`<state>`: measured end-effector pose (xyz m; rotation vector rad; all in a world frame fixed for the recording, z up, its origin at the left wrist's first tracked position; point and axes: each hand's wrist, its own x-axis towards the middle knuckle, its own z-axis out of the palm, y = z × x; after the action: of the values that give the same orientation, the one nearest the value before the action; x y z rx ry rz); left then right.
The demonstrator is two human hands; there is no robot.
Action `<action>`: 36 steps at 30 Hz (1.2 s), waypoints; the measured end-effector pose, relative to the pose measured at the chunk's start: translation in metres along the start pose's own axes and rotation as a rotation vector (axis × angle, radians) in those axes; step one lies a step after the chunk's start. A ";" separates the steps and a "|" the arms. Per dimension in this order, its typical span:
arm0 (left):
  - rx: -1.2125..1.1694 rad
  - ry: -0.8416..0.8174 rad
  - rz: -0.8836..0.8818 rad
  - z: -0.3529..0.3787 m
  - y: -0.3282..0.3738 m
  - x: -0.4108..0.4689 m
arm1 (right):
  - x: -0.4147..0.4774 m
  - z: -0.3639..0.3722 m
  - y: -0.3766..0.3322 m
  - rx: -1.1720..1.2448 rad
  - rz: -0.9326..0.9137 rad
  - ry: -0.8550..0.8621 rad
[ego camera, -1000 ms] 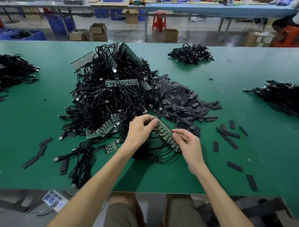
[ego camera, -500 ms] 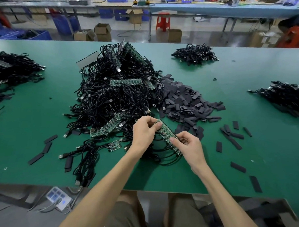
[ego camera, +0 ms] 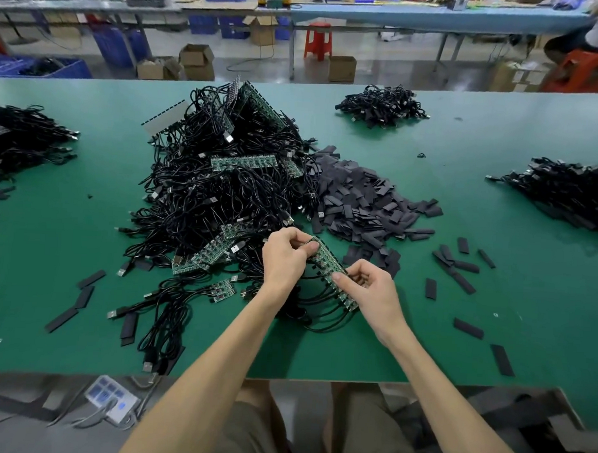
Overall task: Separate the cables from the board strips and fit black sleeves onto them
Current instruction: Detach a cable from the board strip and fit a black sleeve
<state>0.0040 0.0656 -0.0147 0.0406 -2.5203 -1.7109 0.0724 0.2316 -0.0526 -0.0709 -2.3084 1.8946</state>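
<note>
A green board strip [ego camera: 327, 262] with black cables hanging from it is held between both hands above the green table [ego camera: 493, 303]. My left hand [ego camera: 284, 256] pinches its far end and my right hand [ego camera: 370, 291] pinches its near part. Its cables [ego camera: 316, 317] loop down onto the table under my wrists. Behind lies a big heap of black cables and board strips [ego camera: 220, 192]. A pile of flat black sleeves [ego camera: 363, 205] sits to its right.
Loose sleeves [ego camera: 455, 267] lie scattered right of my hands, others [ego camera: 78, 302] at the left. Smaller cable piles sit at the far middle [ego camera: 381, 105], the right edge [ego camera: 566, 193] and the left edge [ego camera: 24, 135]. A power strip [ego camera: 112, 398] lies below the table's front edge.
My right hand slid a little along the strip toward my left hand. The strip stays held between both hands at about the same place.
</note>
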 end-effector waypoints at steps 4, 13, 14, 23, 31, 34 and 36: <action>0.018 0.061 0.140 0.002 0.001 -0.009 | 0.001 0.004 0.002 -0.064 0.012 0.035; -0.268 -0.099 0.672 -0.013 0.104 -0.061 | 0.005 0.010 0.004 -0.274 -0.045 0.085; -0.345 -0.134 0.667 -0.015 0.119 -0.063 | 0.004 0.010 0.005 -0.272 -0.075 0.080; -0.469 -0.571 -0.116 0.020 0.066 -0.043 | 0.001 0.008 -0.002 -0.557 -0.150 0.134; -0.539 -0.299 -0.201 0.041 0.012 -0.027 | 0.002 0.002 -0.007 -0.319 0.049 -0.034; -0.452 -0.206 -0.141 0.040 0.001 -0.021 | 0.001 0.001 -0.007 -0.169 0.051 -0.026; -0.452 -0.190 -0.125 0.039 -0.005 -0.015 | 0.000 0.000 -0.006 -0.106 0.060 -0.005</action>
<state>0.0153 0.1013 -0.0346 0.0019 -2.2209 -2.3980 0.0724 0.2299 -0.0464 -0.1503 -2.4357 1.7992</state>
